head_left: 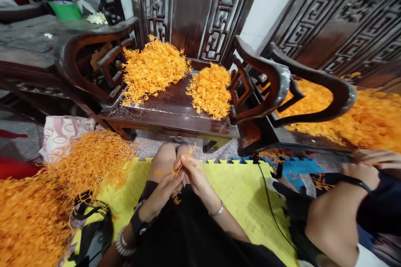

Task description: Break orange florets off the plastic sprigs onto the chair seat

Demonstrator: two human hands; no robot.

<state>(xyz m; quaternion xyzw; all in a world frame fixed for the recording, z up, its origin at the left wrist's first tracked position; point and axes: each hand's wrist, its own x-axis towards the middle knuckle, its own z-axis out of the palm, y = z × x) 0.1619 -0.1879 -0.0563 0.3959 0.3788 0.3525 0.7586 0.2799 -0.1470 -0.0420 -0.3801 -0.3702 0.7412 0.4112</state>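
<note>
My left hand (170, 184) and my right hand (192, 171) meet above my lap, fingers pinched closed. Both are on a thin orange strand (178, 170), which slants between the fingertips. Its upper end sticks out above my right fingers, and a small orange tuft (177, 200) hangs below my left hand. Part of the strand is hidden by the fingers. On the wooden chair seat (175, 102) ahead sit a larger heap of orange curly pieces (155, 69) and a smaller one (211, 89). A tangled pile of loose orange strands (100, 158) lies to my left.
More orange material (341, 110) covers a chair at the right. A co-worker's hand (360, 174) is at the right edge. A black cable (269, 200) crosses the yellow foam mat (241, 200). A patterned bag (59, 135) and a black strapped bag (97, 233) are at left.
</note>
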